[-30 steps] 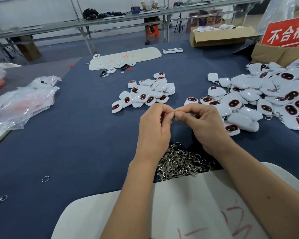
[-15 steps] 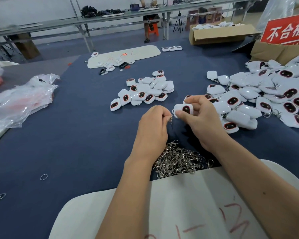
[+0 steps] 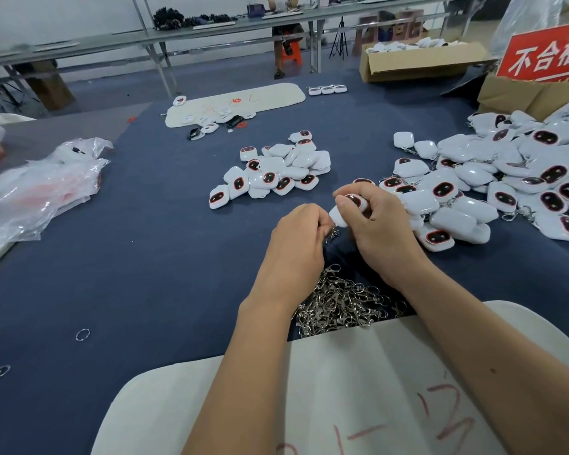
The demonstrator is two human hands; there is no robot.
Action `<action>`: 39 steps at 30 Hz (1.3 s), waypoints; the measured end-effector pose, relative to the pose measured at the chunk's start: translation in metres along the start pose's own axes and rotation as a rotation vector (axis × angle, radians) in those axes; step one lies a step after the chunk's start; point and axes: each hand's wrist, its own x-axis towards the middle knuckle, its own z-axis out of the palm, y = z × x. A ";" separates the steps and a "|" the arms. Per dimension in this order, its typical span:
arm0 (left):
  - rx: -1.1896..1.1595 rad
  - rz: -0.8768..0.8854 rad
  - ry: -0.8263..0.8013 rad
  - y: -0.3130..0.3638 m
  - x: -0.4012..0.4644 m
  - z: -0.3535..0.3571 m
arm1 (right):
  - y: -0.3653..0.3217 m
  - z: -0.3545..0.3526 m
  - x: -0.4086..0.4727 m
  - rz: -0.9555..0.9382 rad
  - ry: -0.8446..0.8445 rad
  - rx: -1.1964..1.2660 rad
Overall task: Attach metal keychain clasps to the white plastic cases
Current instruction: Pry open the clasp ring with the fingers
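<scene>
Two hands meet above the worktop point(image 3: 145, 274): the right hand point(image 3: 375, 224) grips a white case point(image 3: 340, 215), and the left hand point(image 3: 296, 238) pinches a metal clasp point(image 3: 332, 236). The clasp hangs just below the case's lower-left end, toward the left hand. Spare clasps point(image 3: 342, 303) lie heaped nearer the person.

Factory assembly floor: my long blue felt-covered desk point(image 3: 119, 257), heaped white plastic cases point(image 3: 523, 165), brown cardboard cartons point(image 3: 418, 65), red reject sign point(image 3: 546, 54).

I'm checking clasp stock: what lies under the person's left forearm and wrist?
A heap of metal clasps lies on the blue table cover, spreading right from under the left wrist toward the right forearm. How far it runs beneath the arm, or under the white board, is hidden.
</scene>
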 end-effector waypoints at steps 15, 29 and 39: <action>0.062 -0.108 0.003 0.009 -0.001 0.004 | -0.004 0.001 -0.004 -0.043 0.059 -0.065; -0.204 -0.041 0.128 0.003 0.002 0.004 | 0.001 -0.001 -0.001 0.155 0.054 0.272; -0.377 -0.161 0.109 0.003 0.004 0.002 | -0.001 0.001 0.000 0.249 0.047 0.468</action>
